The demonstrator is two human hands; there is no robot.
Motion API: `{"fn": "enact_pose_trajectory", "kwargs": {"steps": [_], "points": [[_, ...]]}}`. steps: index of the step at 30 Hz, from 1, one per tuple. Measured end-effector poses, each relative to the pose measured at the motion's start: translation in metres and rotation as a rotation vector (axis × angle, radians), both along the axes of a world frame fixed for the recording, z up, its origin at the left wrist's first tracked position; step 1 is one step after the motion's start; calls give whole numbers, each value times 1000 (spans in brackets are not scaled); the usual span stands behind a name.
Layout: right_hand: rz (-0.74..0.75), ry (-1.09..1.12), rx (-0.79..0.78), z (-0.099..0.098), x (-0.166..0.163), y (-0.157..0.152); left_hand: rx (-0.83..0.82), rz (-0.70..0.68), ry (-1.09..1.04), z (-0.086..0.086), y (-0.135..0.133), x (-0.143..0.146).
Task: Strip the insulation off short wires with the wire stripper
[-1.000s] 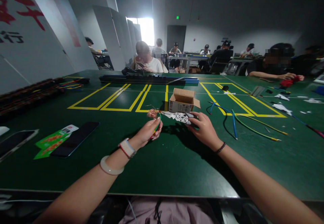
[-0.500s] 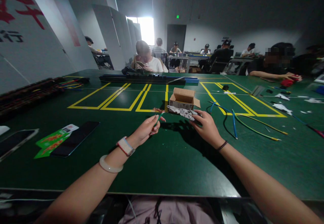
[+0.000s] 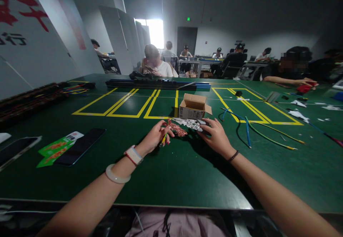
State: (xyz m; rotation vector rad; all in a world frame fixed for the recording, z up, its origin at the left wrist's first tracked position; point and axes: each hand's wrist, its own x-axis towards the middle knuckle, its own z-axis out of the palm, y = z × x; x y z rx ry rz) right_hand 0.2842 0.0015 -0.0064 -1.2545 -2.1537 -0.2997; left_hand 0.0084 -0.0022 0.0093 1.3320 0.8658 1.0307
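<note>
My left hand (image 3: pixel 157 137) pinches a short green-and-yellow wire (image 3: pixel 164 137) whose bare copper strands (image 3: pixel 177 129) fan out to the right of my fingers. My right hand (image 3: pixel 217 137) grips the dark handles of a silver wire stripper (image 3: pixel 190 124), its jaws pointing left toward the copper end. Both hands hover just above the green table (image 3: pixel 171 172), right in front of a small open cardboard box (image 3: pixel 193 106).
Two dark phones (image 3: pixel 79 146) (image 3: pixel 14 150) and a green packet (image 3: pixel 57 147) lie at the left. Loose blue, black and green-yellow wires (image 3: pixel 249 128) sprawl at the right. Yellow tape boxes mark the table. Long dark rails (image 3: pixel 158 84) lie at the far edge. Other people sit beyond.
The copper end has swung from the left of my left hand to its right side, close to the stripper's jaws. Both hands stayed in nearly the same place.
</note>
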Motion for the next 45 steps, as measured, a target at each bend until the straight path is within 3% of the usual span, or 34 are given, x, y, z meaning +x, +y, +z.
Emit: {"fn": "enact_pose_trajectory", "kwargs": {"steps": [6, 12, 19, 25, 30, 38, 45], "points": [[-10, -9, 73, 3, -3, -4, -5, -76, -22, -4, 0, 0], [-32, -4, 137, 7, -4, -7, -33, -65, -10, 2, -1, 2], [-40, -21, 84, 5, -7, -9, 9, -59, -26, -7, 2, -1], [-64, -46, 62, 4, -9, -10, 105, -151, -31, -17, 1, -7], [-58, -65, 82, 8, -12, -13, 94, -162, -40, -16, 2, -4], [-52, -51, 131, 14, -15, -18, -4, -91, 114, -10, 2, 2], [-52, -63, 183, 15, -13, -17, -24, -118, 63, -10, 0, 2]]}}
